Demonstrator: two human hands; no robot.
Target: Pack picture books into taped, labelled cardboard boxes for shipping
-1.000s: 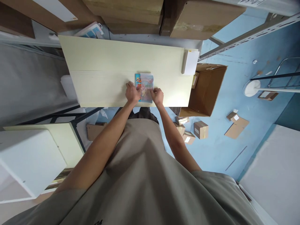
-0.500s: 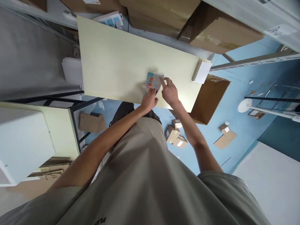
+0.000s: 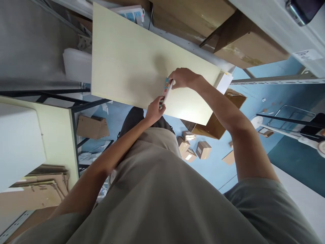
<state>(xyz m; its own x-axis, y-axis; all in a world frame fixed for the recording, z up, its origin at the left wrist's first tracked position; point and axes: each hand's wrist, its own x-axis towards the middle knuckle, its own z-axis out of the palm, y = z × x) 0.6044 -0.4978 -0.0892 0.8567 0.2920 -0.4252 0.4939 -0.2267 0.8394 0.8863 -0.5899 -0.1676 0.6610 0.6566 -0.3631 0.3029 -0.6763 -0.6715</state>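
A small, thin box (image 3: 167, 88) with a blue, red and white printed side is held on edge above the pale yellow table (image 3: 122, 57). My left hand (image 3: 155, 110) pinches its near end, close to the table's front edge. At the far end, my right hand (image 3: 181, 78) grips it from above with curled fingers. The box's white face is turned toward the right.
A white box (image 3: 223, 82) sits at the table's right end. Large cardboard boxes (image 3: 254, 44) and a power strip (image 3: 130, 14) lie behind the table. An open carton (image 3: 213, 127) and small boxes (image 3: 203, 150) are on the floor.
The small box has been tipped up from a flatter position. My right hand has gone from a pointing finger on its surface to a grip at its far end. The view has shifted.
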